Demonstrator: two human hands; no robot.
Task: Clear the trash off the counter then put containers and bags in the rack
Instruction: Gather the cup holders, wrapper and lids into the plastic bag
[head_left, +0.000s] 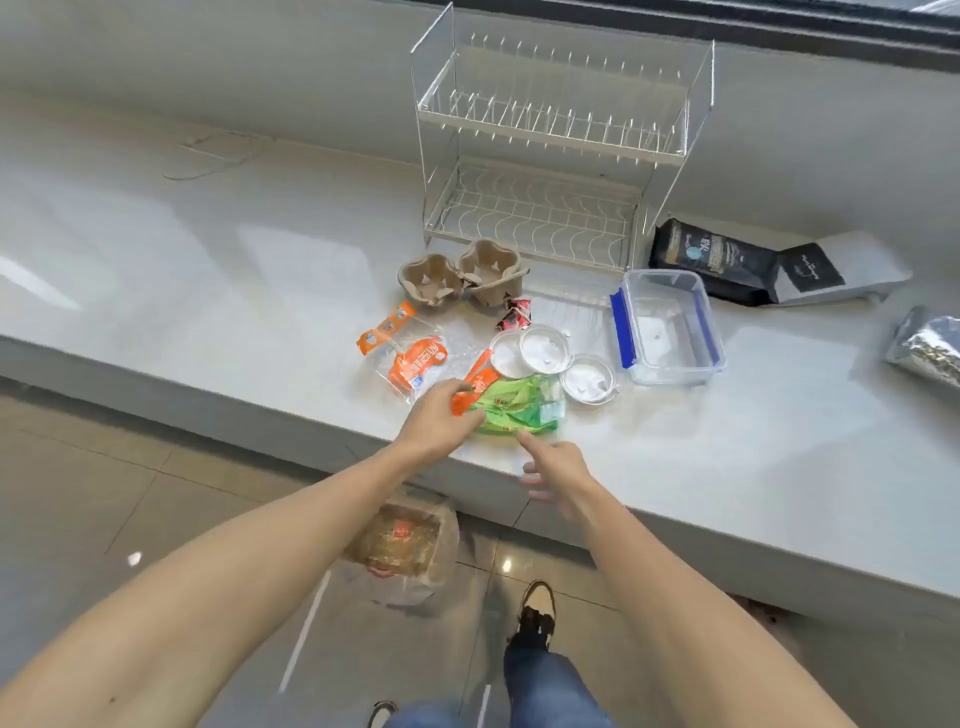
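A crumpled green wrapper (514, 408) lies near the counter's front edge. My left hand (439, 415) is closed on its left end, where an orange strip (475, 382) also sits. Just right of and below the wrapper, my right hand (556, 470) is spread, its forefinger touching the wrapper's edge. An orange and clear plastic bag (410, 353) lies to the left. Behind are a cardboard cup carrier (460, 275), a small red wrapper (514, 314) and three clear round lids (545, 351). The wire rack (550, 156) stands at the back, its shelves bare.
A clear container with blue clips (667, 327) stands right of the lids. Black coffee bags (727, 260) and a silver foil bag (930, 348) lie farther right. On the floor below the counter edge sits a trash bag (405, 545) with wrappers inside, near my shoe (537, 608).
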